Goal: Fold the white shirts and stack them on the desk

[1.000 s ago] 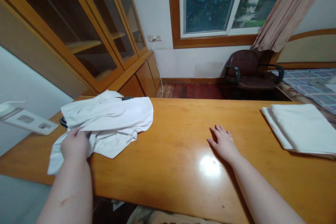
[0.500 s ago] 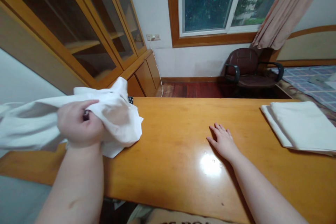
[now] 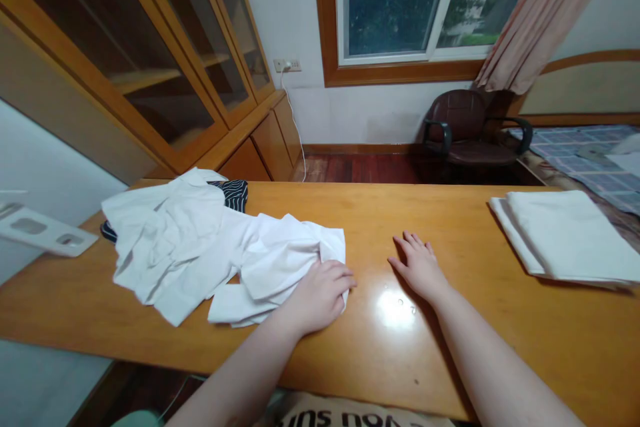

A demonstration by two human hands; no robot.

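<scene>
A crumpled white garment [image 3: 180, 240] lies spread over the left half of the wooden table [image 3: 370, 360], its right end bunched toward the middle. My left hand [image 3: 325, 290] grips that right end, palm down, with the fingers bent over the cloth. Flat on the bare wood, my right hand [image 3: 420, 267] rests with its fingers spread, holding nothing. From under the garment's far side peeks a black-and-white striped cloth [image 3: 235, 193], mostly covered. At the table's right, a folded stack of white cloth [image 3: 575, 237] lies apart from both hands.
Along the left wall runs a glass-door wooden cabinet [image 3: 200, 80]. A white plastic piece with slots [image 3: 45, 230] juts in at the left edge. Beyond the table stand a maroon armchair [image 3: 465, 127] and a bed with a checked cover [image 3: 580, 153]. A white cord [image 3: 295, 113] hangs from an outlet.
My left hand has come down from the raised left side to the table's middle with the garment, which now lies on the tabletop. My right hand has stayed on the wood.
</scene>
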